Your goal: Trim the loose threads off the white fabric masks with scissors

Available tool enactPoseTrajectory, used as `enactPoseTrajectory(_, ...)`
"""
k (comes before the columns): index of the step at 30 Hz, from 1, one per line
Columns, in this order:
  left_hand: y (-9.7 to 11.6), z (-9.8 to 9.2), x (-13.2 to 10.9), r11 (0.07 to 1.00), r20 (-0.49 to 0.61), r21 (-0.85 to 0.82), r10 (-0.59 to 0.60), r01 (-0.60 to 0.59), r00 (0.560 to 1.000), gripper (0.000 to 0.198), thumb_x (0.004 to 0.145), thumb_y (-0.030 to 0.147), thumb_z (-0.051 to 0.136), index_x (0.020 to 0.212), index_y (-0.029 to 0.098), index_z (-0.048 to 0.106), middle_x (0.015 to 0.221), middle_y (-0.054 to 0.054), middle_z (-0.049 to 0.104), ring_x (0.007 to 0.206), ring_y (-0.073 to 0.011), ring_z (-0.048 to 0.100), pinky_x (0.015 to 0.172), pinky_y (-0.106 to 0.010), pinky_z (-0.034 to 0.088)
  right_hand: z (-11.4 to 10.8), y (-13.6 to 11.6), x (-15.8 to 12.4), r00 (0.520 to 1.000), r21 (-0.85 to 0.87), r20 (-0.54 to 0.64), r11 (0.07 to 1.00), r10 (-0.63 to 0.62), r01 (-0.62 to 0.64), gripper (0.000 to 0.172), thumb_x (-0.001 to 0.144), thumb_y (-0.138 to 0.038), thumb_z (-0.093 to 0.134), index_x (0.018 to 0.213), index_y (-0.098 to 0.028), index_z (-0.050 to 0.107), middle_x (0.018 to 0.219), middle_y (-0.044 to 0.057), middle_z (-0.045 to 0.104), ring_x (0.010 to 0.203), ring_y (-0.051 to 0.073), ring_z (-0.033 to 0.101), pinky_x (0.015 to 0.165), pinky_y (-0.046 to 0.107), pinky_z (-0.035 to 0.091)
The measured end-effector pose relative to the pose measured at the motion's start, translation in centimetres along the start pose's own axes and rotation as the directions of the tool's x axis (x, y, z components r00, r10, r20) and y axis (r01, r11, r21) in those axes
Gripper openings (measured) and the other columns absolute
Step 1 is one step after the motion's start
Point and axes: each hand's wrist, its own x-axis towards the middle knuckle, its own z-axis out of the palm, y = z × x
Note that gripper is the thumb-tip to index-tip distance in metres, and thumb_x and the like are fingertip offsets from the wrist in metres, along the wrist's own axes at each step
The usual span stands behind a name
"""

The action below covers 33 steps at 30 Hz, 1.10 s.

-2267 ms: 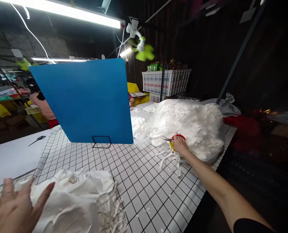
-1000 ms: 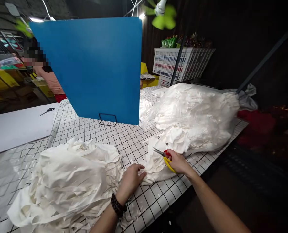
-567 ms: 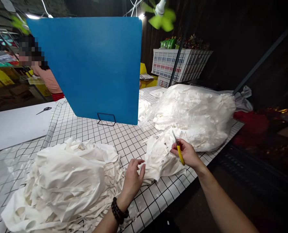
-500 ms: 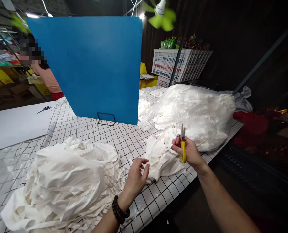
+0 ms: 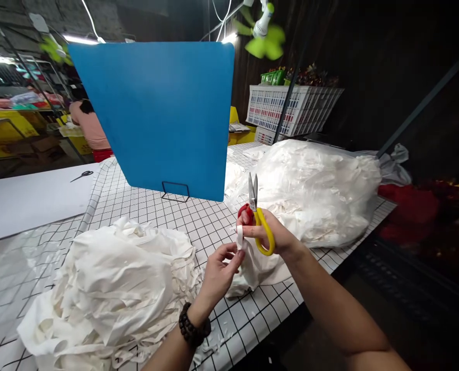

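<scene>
My right hand (image 5: 270, 236) grips red-and-yellow scissors (image 5: 257, 213) with the blades pointing up and nearly closed. A white band sits around its forefinger. My left hand (image 5: 218, 273), with a dark bead bracelet on the wrist, pinches at that white band (image 5: 239, 235). Both hands hover above a small heap of white cloth (image 5: 252, 268) near the table's front edge. A big pile of cut white cloth strips (image 5: 113, 288) lies to the left of my left hand.
The gridded white table (image 5: 198, 221) carries a clear bag stuffed with white cloth (image 5: 314, 190) on the right and an upright blue board (image 5: 155, 113) on a wire stand. Black scissors (image 5: 81, 176) lie on a white sheet far left. A person works behind the board. White crates stand at the back.
My right hand picked the scissors up from the bag, brought them near and turned the blades upward. My left hand left the cloth heap and rose to pinch the band on my right forefinger.
</scene>
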Motion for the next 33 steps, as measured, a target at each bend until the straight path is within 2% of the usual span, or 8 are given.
enactPoseTrajectory(4, 0.2, -0.8, -0.3, 0.997, -0.064, 0.058, 0.054, -0.051, 0.996, 0.038, 0.077, 0.041, 0.073, 0.105, 0.018, 0.066, 0.094, -0.005, 0.063, 0.073, -0.0135, 0.057, 0.063, -0.023, 0.05, 0.1, 1.8, -0.1, 0.996, -0.016, -0.026, 0.996, 0.082, -0.082, 0.035, 0.065, -0.025, 0.083, 0.075, -0.019, 0.05, 0.068, -0.006, 0.059, 0.058, 0.011, 0.058, 0.057, 0.025, 0.046)
enactPoseTrajectory(8, 0.3, -1.0, 0.1, 0.993, -0.028, -0.081, -0.083, 0.081, 0.996, 0.033, 0.079, 0.046, 0.068, 0.088, 0.014, 0.067, 0.079, -0.004, 0.064, 0.069, -0.0156, 0.059, 0.062, -0.027, 0.052, -0.1, 2.6, -0.5, 0.987, -0.093, -0.073, 0.985, 0.142, -0.149, 0.035, 0.064, -0.026, 0.083, 0.075, -0.018, 0.05, 0.084, 0.0, 0.067, 0.067, 0.013, 0.063, 0.064, 0.029, 0.051)
enactPoseTrajectory(12, -0.3, -1.6, 0.2, 0.975, -0.011, -0.16, -0.156, 0.152, 0.988, 0.035, 0.08, 0.045, 0.064, 0.091, 0.012, 0.064, 0.086, -0.006, 0.063, 0.067, -0.0134, 0.059, 0.06, -0.025, 0.052, -2.4, 4.1, -1.9, 0.953, -0.234, -0.286, 0.958, 0.098, -0.169, 0.028, 0.07, -0.026, 0.076, 0.078, -0.019, 0.051, 0.095, 0.004, 0.07, 0.064, 0.011, 0.061, 0.067, 0.03, 0.051)
enactPoseTrajectory(19, -1.4, -3.5, -0.7, 0.938, 0.035, -0.175, -0.297, 0.299, 0.954, 0.031, 0.079, 0.039, 0.06, 0.098, 0.014, 0.059, 0.074, 0.002, 0.058, 0.041, -0.0017, 0.026, 0.04, -0.016, 0.02, -5.2, 8.4, -7.0, 0.911, -0.335, -0.29, 0.86, 0.294, -0.385, 0.038, 0.063, -0.025, 0.081, 0.092, -0.018, 0.057, 0.104, 0.006, 0.066, 0.079, 0.016, 0.061, 0.069, 0.029, 0.051)
enactPoseTrajectory(24, 0.4, -4.3, -1.6, 0.92, 0.108, -0.057, -0.381, 0.388, 0.918, 0.029, 0.072, 0.033, 0.071, 0.092, 0.015, 0.06, 0.075, 0.001, 0.063, 0.042, -0.0019, 0.036, 0.04, -0.016, 0.024, -4.9, 10.2, -7.4, 0.93, -0.398, -0.327, 0.867, 0.17, -0.298, 0.036, 0.065, -0.029, 0.079, 0.09, -0.02, 0.054, 0.076, -0.004, 0.056, 0.067, 0.013, 0.053, 0.063, 0.025, 0.045)
enactPoseTrajectory(29, 1.5, -4.4, -2.3, 0.85, 0.289, -0.107, -0.469, 0.515, 0.835, 0.044, 0.082, 0.054, 0.061, 0.098, 0.013, 0.06, 0.084, -0.009, 0.072, 0.048, -0.01, 0.057, 0.043, -0.021, 0.041, -3.5, 9.4, -6.2, 0.953, -0.385, -0.304, 0.912, 0.019, -0.141, 0.03, 0.071, -0.025, 0.074, 0.09, -0.022, 0.051, 0.076, -0.005, 0.052, 0.065, 0.011, 0.048, 0.06, 0.023, 0.041)
enactPoseTrajectory(31, 1.6, -4.4, -2.3, 0.832, 0.308, -0.076, -0.505, 0.55, 0.806, 0.049, 0.08, 0.058, 0.062, 0.1, 0.013, 0.061, 0.079, -0.008, 0.072, 0.045, -0.0102, 0.056, 0.041, -0.02, 0.041, -2.8, 8.7, -5.8, 0.959, -0.443, -0.283, 0.889, -0.014, -0.117, 0.026, 0.072, -0.021, 0.071, 0.088, -0.023, 0.05, 0.074, -0.005, 0.05, 0.064, 0.011, 0.046, 0.058, 0.023, 0.039)
enactPoseTrajectory(33, 1.8, -4.6, -2.1, 0.851, 0.264, -0.017, -0.503, 0.525, 0.823, 0.049, 0.079, 0.058, 0.064, 0.097, 0.012, 0.064, 0.077, -0.007, 0.072, 0.04, -0.0065, 0.049, 0.037, -0.017, 0.033, -2.1, 8.0, -5.5, 0.968, -0.508, -0.251, 0.854, -0.021, -0.113, 0.022, 0.074, -0.02, 0.067, 0.087, -0.023, 0.05, 0.072, -0.005, 0.049, 0.062, 0.011, 0.045, 0.055, 0.022, 0.037)
